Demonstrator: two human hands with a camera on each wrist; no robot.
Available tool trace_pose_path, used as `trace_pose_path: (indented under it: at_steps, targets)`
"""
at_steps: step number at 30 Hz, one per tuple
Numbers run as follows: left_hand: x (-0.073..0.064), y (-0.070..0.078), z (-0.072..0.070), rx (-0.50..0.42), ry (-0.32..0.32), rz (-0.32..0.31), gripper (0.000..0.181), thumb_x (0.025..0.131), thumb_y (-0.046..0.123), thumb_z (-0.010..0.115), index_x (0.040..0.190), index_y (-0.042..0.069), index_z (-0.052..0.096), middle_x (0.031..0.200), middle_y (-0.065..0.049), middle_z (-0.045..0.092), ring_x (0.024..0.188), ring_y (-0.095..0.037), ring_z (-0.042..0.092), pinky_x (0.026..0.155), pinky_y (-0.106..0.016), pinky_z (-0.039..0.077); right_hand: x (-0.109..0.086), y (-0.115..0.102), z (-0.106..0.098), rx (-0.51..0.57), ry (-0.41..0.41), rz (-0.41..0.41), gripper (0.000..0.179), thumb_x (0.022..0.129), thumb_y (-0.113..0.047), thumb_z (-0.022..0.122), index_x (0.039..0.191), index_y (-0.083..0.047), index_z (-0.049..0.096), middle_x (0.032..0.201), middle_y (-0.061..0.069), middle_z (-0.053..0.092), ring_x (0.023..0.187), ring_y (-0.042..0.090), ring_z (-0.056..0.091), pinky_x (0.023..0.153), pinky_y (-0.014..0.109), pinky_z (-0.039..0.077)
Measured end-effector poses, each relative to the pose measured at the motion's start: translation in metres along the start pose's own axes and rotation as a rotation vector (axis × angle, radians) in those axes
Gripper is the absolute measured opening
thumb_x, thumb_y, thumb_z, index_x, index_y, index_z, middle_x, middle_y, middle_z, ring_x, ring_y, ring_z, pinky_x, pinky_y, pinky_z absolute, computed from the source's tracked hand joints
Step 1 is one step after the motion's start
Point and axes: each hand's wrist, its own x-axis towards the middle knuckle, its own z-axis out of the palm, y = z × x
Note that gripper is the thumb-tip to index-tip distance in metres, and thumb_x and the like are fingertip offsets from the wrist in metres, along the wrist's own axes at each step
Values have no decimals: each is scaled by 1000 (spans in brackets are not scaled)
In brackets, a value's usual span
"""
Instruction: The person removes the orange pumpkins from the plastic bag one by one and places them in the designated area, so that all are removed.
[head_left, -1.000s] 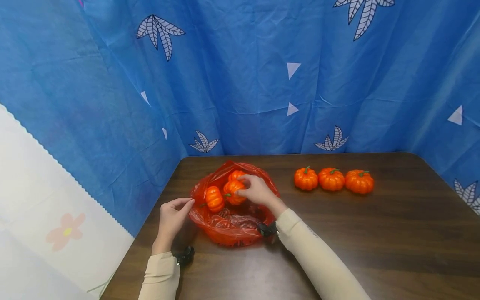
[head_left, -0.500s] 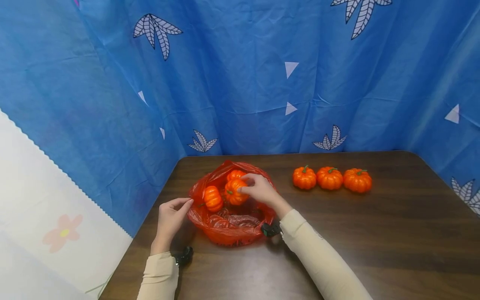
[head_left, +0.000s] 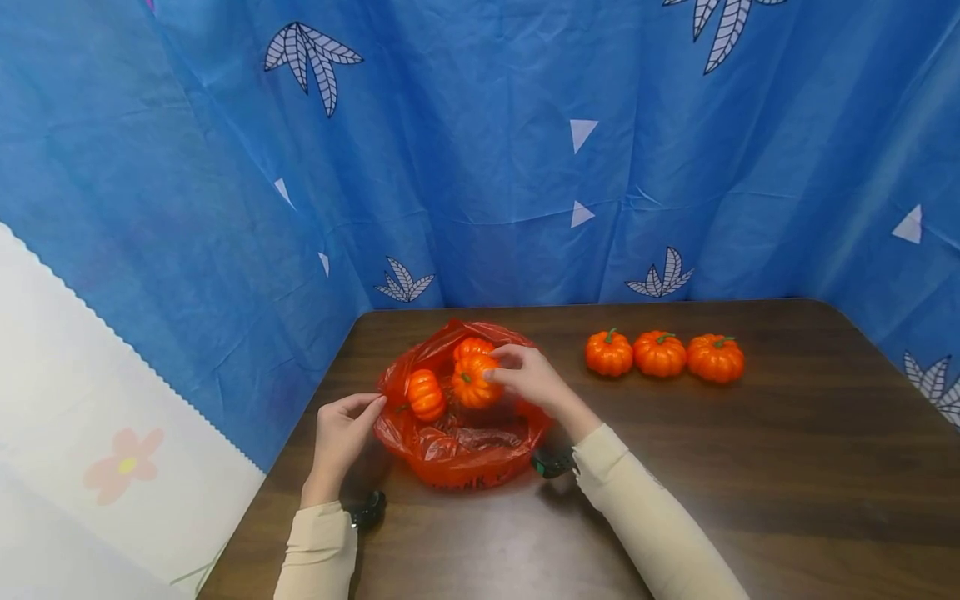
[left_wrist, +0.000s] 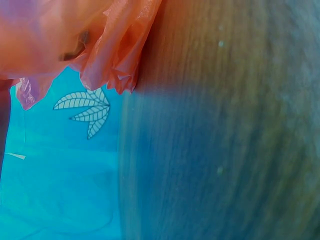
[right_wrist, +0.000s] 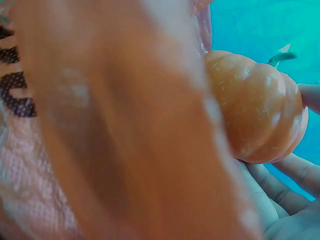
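Observation:
A red plastic bag (head_left: 457, 473) stands on the table with its mouth spread wide. My left hand (head_left: 339, 442) pinches the left side of its rim between thumb and fingers. Over the mouth, my right hand (head_left: 531, 379) grips a small orange pumpkin (head_left: 471, 387) from its right side. The right wrist view shows thumb and fingers around this ribbed pumpkin (right_wrist: 252, 107) with its green stem, partly hidden behind blurred bag plastic. Inside the bag, one pumpkin (head_left: 426, 396) lies at the left and another pumpkin (head_left: 472, 347) behind the held one, which partly covers it.
Three more pumpkins stand in a row at the back right: a left one (head_left: 608, 353), a middle one (head_left: 659, 355) and a right one (head_left: 716, 359). Blue curtain (head_left: 510, 167) hangs behind the dark wooden table (head_left: 712, 467). White cloth (head_left: 75, 400) hangs at the left.
My right hand has drawn slightly right with the pumpkin in its grip, and the pumpkin's stem has turned from leftward toward the camera. The left hand keeps its pinch on the rim.

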Motion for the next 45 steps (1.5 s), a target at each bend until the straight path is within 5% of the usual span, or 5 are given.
trace_pose_path:
  at_steps: [19,29,39,45]
  targets:
    - [1,-1,3,-1,-8,-6,15,89,16,77,94,2,80,90,-17,77,73,4,65,71,-10,53,-21,-1,-30,114,2,-13,45,94,-20,67,132,1,58,130,22,61,104,22,67,93,45,58]
    - [-1,20,6,24,-13,-53,13,89,5,74,94,-6,77,91,-24,76,70,6,63,69,-8,52,-24,-2,-59,129,-9,40,46,97,-23,60,136,0,54,141,20,53,116,31,59,99,48,55]
    - [1,2,3,-11,-3,3,14,88,15,78,93,2,80,89,-17,77,71,4,65,69,-10,53,-25,-1,-82,162,-23,11,50,99,-22,59,139,5,48,141,23,51,108,19,61,99,47,55]
    - [0,2,3,-16,-9,-16,15,88,15,77,94,1,80,91,-18,77,71,4,65,69,-10,54,-27,2,-93,111,-46,25,50,99,-22,58,140,5,48,143,25,50,110,22,61,103,53,51]
